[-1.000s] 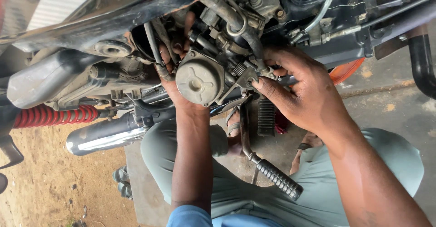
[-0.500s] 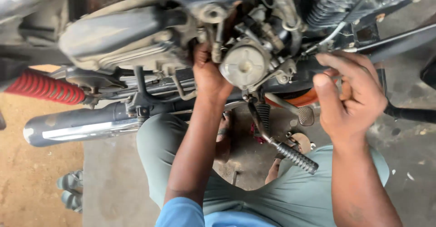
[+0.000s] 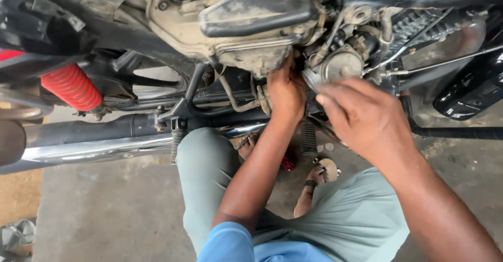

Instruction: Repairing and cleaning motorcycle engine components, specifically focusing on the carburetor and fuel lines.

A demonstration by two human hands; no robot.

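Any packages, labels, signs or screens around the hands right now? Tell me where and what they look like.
None show: no package, label, sign or screen in view.
The left hand and right hand are at the grey round carburettor of the motorcycle; bare metal, hoses and a red spring surround them.

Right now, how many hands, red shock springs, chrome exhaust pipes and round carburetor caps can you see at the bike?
Hands: 2, left hand and right hand
Red shock spring: 1
Chrome exhaust pipe: 1
Round carburetor cap: 1
Total: 5
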